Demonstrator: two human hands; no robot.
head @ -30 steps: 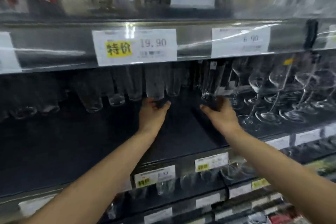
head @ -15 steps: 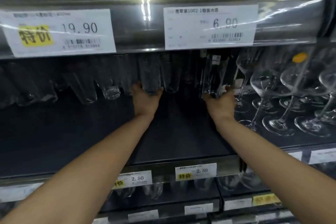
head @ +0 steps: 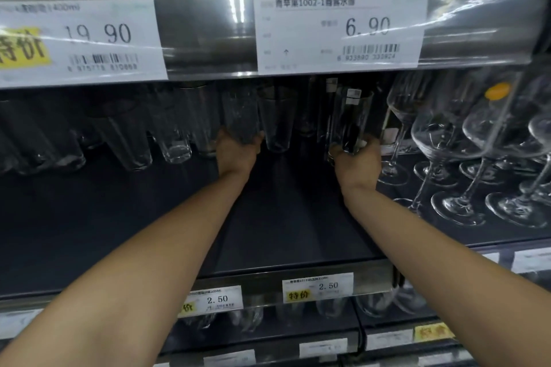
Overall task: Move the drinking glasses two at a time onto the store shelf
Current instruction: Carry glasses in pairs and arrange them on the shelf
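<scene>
Drinking glasses (head: 353, 121) held upright, deep inside shelf (head: 292, 217)

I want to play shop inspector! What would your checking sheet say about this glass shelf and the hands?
Surface: dark store shelf, running under both arms.
Job's things: left glass and right glass, both tall, clear and upright, deep in the shelf.
Clutter: tumblers in a row on the left; wine glasses on the right.
Hands: left hand grips the left glass's base; right hand grips the right glass's base.
Cables: nothing seen.
Surroundings: 19.90 price tag and 6.90 price tag above; lower-shelf glasses below.
</scene>
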